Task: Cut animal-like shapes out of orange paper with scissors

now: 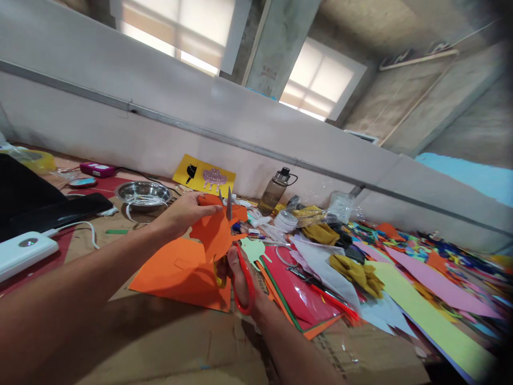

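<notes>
An orange piece of paper, partly cut to a curved outline, is pinched between the thumb and fingers of my left hand. My right hand grips scissors with red and yellow handles. Their blades point upward and are slightly apart, at the edge of the orange paper. Beneath both hands lies a larger orange sheet with a small outline drawn on it. A pale green paper cutout rests just right of the scissors.
A metal bowl sits at the left, near a white power strip. A yellow card and a bottle stand toward the wall. On the right are red sheets, another pair of scissors, mustard cloth and coloured scraps.
</notes>
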### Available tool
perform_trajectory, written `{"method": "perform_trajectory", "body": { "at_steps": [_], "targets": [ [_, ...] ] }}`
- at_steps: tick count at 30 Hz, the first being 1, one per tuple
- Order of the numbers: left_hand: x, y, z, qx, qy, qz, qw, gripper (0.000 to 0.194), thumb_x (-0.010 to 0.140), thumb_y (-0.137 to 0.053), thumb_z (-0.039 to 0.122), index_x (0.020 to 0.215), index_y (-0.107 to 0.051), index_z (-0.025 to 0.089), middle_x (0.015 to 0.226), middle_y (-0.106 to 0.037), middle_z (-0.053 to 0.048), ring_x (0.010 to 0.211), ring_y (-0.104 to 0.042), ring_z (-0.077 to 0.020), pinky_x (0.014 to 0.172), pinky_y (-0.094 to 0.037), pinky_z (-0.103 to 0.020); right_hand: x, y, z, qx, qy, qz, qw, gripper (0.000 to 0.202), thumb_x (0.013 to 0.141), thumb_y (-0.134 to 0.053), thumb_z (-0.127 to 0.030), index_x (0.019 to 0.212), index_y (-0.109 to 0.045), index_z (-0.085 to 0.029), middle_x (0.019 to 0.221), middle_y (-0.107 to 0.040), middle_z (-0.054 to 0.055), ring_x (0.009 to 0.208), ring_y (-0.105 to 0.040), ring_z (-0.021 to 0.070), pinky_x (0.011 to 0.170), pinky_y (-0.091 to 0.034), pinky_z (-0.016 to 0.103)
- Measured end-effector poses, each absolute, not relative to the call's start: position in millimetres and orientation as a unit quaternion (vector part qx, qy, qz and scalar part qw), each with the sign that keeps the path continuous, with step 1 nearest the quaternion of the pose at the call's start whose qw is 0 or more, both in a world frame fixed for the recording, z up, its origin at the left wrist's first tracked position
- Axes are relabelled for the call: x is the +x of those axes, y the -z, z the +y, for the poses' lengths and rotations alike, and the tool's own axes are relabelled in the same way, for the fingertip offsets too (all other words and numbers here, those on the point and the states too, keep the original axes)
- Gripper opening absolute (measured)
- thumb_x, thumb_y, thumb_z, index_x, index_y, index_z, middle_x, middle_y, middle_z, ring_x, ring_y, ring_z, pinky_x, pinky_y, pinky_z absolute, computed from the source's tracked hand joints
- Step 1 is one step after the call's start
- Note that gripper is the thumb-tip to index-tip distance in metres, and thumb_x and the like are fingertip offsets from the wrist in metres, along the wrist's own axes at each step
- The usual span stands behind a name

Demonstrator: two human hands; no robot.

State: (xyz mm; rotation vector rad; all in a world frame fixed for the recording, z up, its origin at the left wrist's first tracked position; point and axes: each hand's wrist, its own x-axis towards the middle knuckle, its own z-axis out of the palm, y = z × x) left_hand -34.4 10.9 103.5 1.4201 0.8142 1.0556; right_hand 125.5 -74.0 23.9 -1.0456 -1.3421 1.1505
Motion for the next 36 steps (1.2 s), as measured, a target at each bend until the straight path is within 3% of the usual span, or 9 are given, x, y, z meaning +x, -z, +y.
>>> {"method": "perform_trajectory", "body": {
  "at_steps": [18, 28, 36],
  "targets": [
    [-33.9, -101.6, 12.6, 0.588, -0.455, 0.346, 0.572, 0.014, 0.071, -0.080, 0.028, 0.075, -0.073, 0.016, 0.071, -0.071, -0.003, 0.060, -0.064, -0.0146, 0.057, -0.047, -0.025, 121.8, -25.6, -74.5, -0.460, -0.495, -0.506, 0.536, 0.063, 0.069, -0.066, -0.081, 0.074, -0.041, -0.024, 0.060, -0.041, -0.005, 0.053, -0.037, 0.0105, 0.048, -0.033, 0.025],
    [-31.9, -102.1, 11.1, 0.586, -0.455, 0.354, 0.570, 0.011, 0.073, -0.077, 0.027, 0.072, -0.072, 0.017, 0.069, -0.069, -0.003, 0.059, -0.062, -0.0138, 0.055, -0.045, -0.024, 124.0, -22.1, -72.5, -0.452, -0.494, -0.525, 0.525, 0.059, 0.074, -0.063, -0.079, 0.074, -0.040, -0.024, 0.062, -0.040, -0.005, 0.052, -0.035, 0.0106, 0.048, -0.030, 0.026],
    [-31.9, -100.6, 13.5, 0.572, -0.468, 0.342, 0.580, 0.012, 0.067, -0.080, 0.024, 0.074, -0.072, 0.017, 0.070, -0.070, -0.002, 0.059, -0.061, -0.0141, 0.055, -0.046, -0.024, 125.3, -29.2, -75.0, -0.442, -0.469, -0.580, 0.498, 0.062, 0.079, -0.051, -0.085, 0.076, -0.041, -0.024, 0.064, -0.044, -0.002, 0.056, -0.041, 0.0131, 0.052, -0.034, 0.028]
  ]
}}
